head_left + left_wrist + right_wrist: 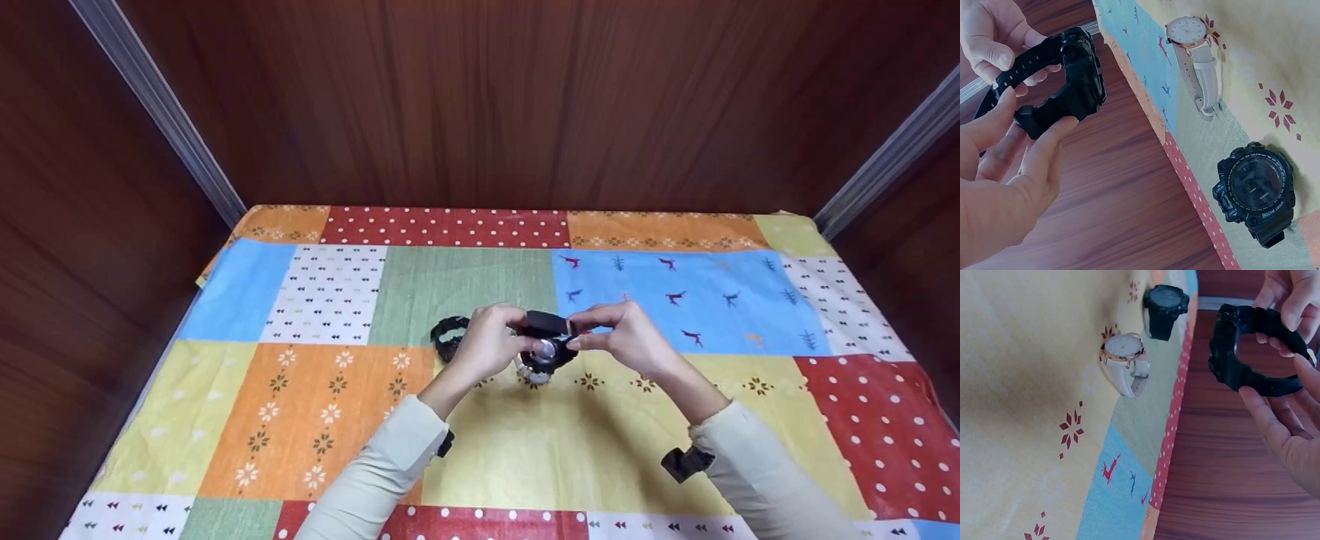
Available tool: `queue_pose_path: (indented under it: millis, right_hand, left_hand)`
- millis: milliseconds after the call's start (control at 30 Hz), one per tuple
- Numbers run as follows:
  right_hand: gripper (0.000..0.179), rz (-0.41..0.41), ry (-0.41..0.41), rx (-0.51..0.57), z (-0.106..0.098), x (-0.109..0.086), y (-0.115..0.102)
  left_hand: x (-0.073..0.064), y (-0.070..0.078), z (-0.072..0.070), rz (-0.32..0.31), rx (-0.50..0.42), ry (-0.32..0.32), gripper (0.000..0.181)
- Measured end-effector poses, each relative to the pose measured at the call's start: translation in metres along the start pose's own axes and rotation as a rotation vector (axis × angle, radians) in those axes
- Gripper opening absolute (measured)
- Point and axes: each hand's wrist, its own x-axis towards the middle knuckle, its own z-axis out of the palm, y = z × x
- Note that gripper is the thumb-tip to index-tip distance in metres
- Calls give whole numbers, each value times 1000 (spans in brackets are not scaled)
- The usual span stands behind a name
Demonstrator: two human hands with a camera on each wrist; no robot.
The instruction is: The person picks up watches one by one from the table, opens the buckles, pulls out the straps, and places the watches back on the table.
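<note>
Both hands hold a black sport watch [1085, 73] up above the cloth, its strap bent into a loop. My left hand [489, 341] pinches one side of the strap between thumb and fingers. My right hand [634, 337] grips the strap from the other side. A small metal piece, seemingly the buckle, shows by the fingers in the right wrist view. The silvery case back is partly visible from the head. Below lies a watch with a pale strap and white dial [1124, 346]. Another black sport watch [1257, 188] rests on the cloth beside my left hand, face up.
A patchwork-patterned cloth [337, 420] covers the table. Dark wood panels [480, 105] rise behind it and at both sides, with metal strips at the corners. Dark camera mounts [686, 463] sit on the wrists.
</note>
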Motion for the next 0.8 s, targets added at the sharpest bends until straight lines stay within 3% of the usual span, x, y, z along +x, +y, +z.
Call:
queue_pose_path:
  millis: [233, 500, 800]
  right_hand:
    - [30, 38, 0, 6, 0, 1, 3]
    - [32, 50, 12, 13, -1, 0, 0]
    - [30, 58, 20, 114, -3, -2, -3]
  left_hand:
    - [-1, -3, -2, 43, -11, 16, 13]
    - [0, -5, -6, 44, -39, 17, 11]
    - [0, -3, -10, 64, -51, 28, 11]
